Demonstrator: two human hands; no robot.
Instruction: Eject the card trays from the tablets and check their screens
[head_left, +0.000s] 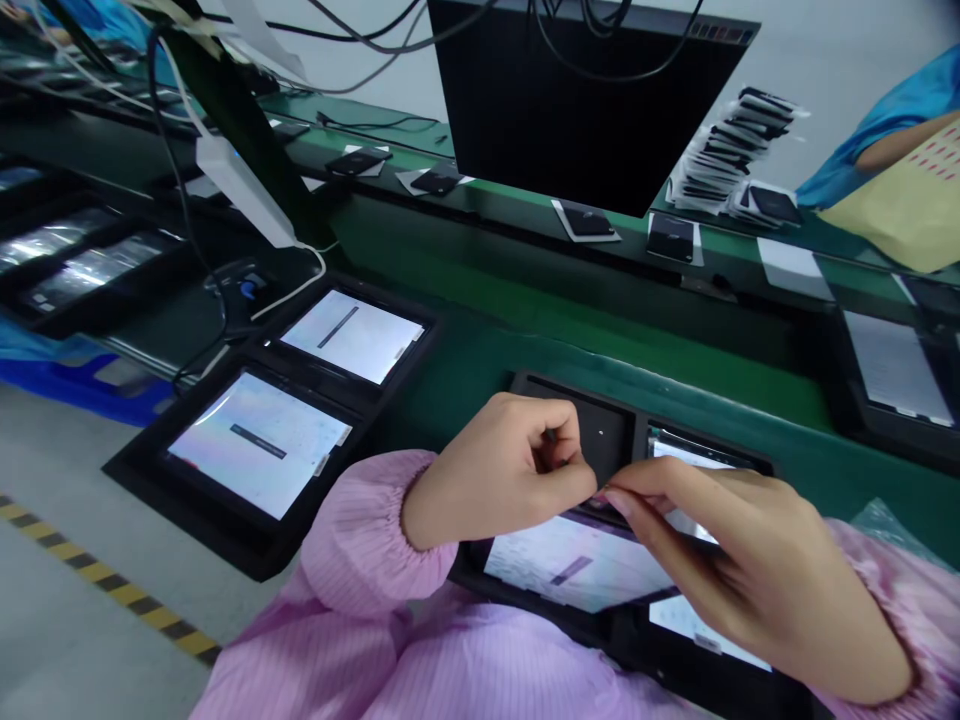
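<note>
My left hand (510, 465) is closed, with thumb and forefinger pinched together over a black foam tray (525, 385). Its fingertips meet those of my right hand (742, 560), which is also pinched. Whatever sits between the fingertips is too small to make out. Directly below them, a tablet (577, 565) with a lit whitish screen and a grey bar lies tilted at the near side of the tray. Other lit tablets in the tray, one with its screen (705, 625) by my right wrist, are partly covered by my right hand.
To the left, another black tray (240, 540) holds two lit tablets. A dark monitor (577, 110) and hanging cables stand over the green bench. Behind are stacked wrapped devices (739, 150) and a conveyor with devices. A co-worker's blue sleeve (862, 135) shows at far right.
</note>
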